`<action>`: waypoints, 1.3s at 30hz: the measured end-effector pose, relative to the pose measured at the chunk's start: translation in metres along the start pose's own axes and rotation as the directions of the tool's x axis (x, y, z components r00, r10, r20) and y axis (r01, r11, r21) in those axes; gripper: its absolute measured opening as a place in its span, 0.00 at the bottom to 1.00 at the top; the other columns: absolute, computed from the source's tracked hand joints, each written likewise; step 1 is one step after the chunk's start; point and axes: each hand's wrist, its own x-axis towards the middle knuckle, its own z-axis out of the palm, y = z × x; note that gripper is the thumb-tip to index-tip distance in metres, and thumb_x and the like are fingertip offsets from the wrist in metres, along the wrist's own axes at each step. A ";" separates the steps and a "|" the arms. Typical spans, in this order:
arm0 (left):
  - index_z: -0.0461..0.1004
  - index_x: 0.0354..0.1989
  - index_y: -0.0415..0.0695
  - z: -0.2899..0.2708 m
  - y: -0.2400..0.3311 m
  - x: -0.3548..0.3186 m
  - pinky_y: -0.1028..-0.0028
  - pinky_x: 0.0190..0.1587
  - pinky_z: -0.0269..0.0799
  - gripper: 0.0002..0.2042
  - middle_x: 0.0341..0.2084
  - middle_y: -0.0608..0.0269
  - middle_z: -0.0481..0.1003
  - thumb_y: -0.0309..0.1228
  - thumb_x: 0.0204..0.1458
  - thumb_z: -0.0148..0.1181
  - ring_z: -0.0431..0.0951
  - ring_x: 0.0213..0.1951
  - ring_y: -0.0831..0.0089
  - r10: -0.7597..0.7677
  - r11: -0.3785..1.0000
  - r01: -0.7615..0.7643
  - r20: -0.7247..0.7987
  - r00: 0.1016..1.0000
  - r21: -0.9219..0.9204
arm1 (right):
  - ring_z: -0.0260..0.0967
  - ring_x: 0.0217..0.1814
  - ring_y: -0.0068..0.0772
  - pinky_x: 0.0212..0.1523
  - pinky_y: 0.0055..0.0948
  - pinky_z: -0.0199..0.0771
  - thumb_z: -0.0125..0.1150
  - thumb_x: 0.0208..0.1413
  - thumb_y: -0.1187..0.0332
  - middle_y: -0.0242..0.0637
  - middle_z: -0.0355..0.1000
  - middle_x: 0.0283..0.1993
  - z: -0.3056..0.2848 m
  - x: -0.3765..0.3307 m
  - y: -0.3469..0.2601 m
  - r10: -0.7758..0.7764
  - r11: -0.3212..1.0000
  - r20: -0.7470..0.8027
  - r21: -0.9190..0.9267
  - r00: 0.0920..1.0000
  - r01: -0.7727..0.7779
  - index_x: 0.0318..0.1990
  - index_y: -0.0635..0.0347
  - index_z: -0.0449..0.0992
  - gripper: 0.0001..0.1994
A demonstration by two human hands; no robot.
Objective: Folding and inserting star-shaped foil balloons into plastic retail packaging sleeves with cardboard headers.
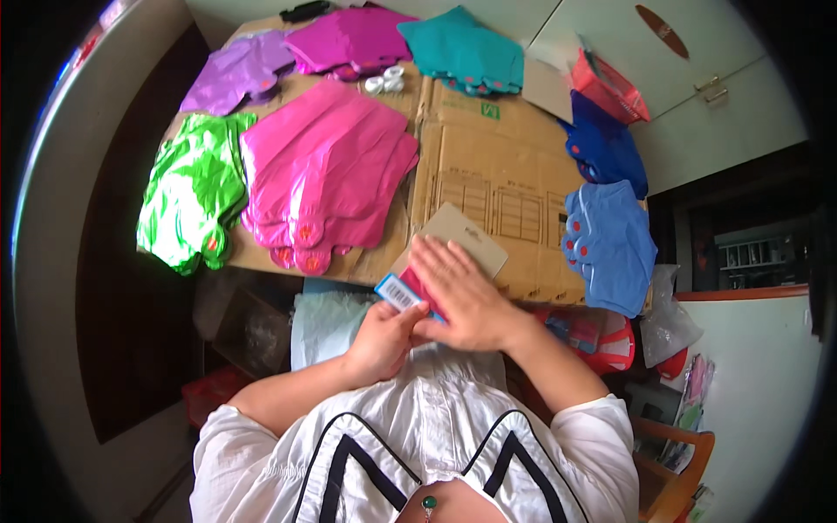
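My left hand point(384, 336) and my right hand point(458, 292) meet at the near edge of the cardboard sheet point(501, 187). Between them they hold a small flat packet point(403, 292), pink with a blue end and a white barcode patch. My right hand lies flat over it with fingers spread; my left hand pinches its near corner. A beige card point(462, 231) lies just beyond my right fingers. Stacks of flat foil balloons surround it: pink point(327, 170), green point(192, 192), purple point(235, 70), magenta point(349, 39), teal point(466, 48), dark blue point(606, 144), light blue point(610, 240).
A few small white rings point(385, 81) sit near the far edge of the cardboard. A red bag point(610, 87) lies at the far right beside white cabinet doors point(697, 78). Below the table edge are plastic wrap, a red basket point(610, 344) and a wooden chair point(680, 462).
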 end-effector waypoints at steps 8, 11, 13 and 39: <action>0.74 0.45 0.39 -0.007 -0.010 0.003 0.70 0.42 0.80 0.09 0.37 0.64 0.79 0.30 0.62 0.53 0.80 0.38 0.74 0.101 0.979 -0.095 -0.023 0.995 0.181 | 0.68 0.41 0.33 0.42 0.30 0.70 0.61 0.49 0.74 0.37 0.68 0.42 -0.057 0.023 0.032 0.053 0.929 0.066 0.363 0.996 -0.073 0.50 0.58 0.75 0.17; 0.74 0.46 0.39 -0.009 -0.010 0.004 0.71 0.42 0.80 0.10 0.38 0.64 0.79 0.31 0.62 0.53 0.80 0.38 0.75 0.100 0.969 -0.097 -0.001 0.995 0.227 | 0.68 0.39 0.35 0.38 0.32 0.70 0.62 0.48 0.72 0.38 0.68 0.39 -0.056 0.042 0.039 -0.073 0.950 0.154 0.311 0.985 0.022 0.41 0.60 0.74 0.12; 0.74 0.46 0.39 -0.011 -0.010 0.003 0.72 0.42 0.80 0.10 0.38 0.64 0.79 0.31 0.62 0.54 0.80 0.38 0.75 0.114 0.962 -0.112 0.009 0.993 0.248 | 0.68 0.38 0.36 0.38 0.33 0.70 0.63 0.47 0.72 0.37 0.68 0.37 -0.062 0.056 0.038 -0.066 0.964 0.279 0.264 0.958 -0.010 0.39 0.60 0.73 0.11; 0.73 0.48 0.39 -0.012 -0.004 0.009 0.67 0.46 0.78 0.10 0.40 0.59 0.78 0.30 0.63 0.52 0.80 0.41 0.69 -0.026 0.996 0.021 0.052 0.998 0.092 | 0.44 0.76 0.47 0.73 0.47 0.41 0.60 0.53 0.55 0.51 0.48 0.73 -0.019 0.004 0.004 -0.064 0.974 0.073 -0.211 0.995 0.078 0.67 0.66 0.55 0.38</action>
